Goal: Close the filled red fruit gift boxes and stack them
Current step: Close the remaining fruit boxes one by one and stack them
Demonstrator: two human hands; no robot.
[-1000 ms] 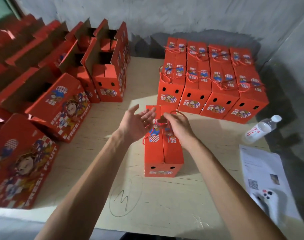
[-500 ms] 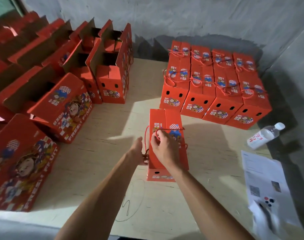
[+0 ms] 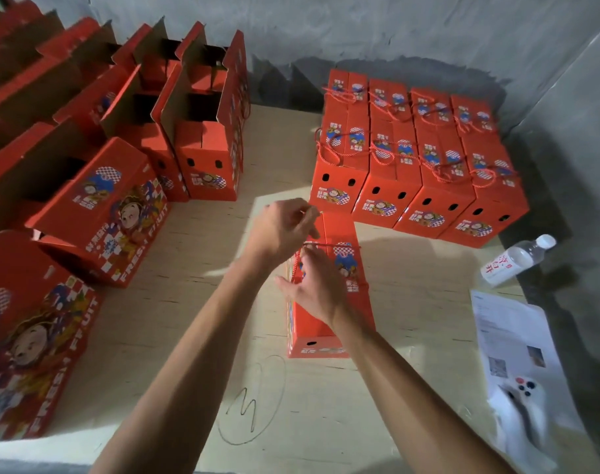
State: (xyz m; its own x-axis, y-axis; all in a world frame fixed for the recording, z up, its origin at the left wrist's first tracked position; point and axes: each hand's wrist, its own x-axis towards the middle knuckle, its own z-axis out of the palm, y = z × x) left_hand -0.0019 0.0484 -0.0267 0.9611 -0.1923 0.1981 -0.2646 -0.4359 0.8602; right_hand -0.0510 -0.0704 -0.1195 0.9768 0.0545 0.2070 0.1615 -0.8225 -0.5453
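Note:
A closed red fruit gift box (image 3: 351, 265) stands on end at the middle of the wooden table (image 3: 325, 405). My left hand (image 3: 284, 229) hovers over its far top edge and pinches the red cord handle (image 3: 329, 246), pulled taut across the lid. My right hand (image 3: 314, 289) rests on the box's near top with fingers curled at the cord. Behind, a block of closed red boxes (image 3: 418, 159) with cord handles stands in rows against the wall.
Open red boxes (image 3: 202, 131) with raised flaps fill the left side, and two lie on their sides at the near left (image 3: 100, 213). A water bottle (image 3: 512, 261), printed papers (image 3: 510, 340) and a white game controller (image 3: 524, 405) lie at the right.
My left hand rose from the box's left side to its far top edge, drawing the cord taut. My right hand stayed on the box top.

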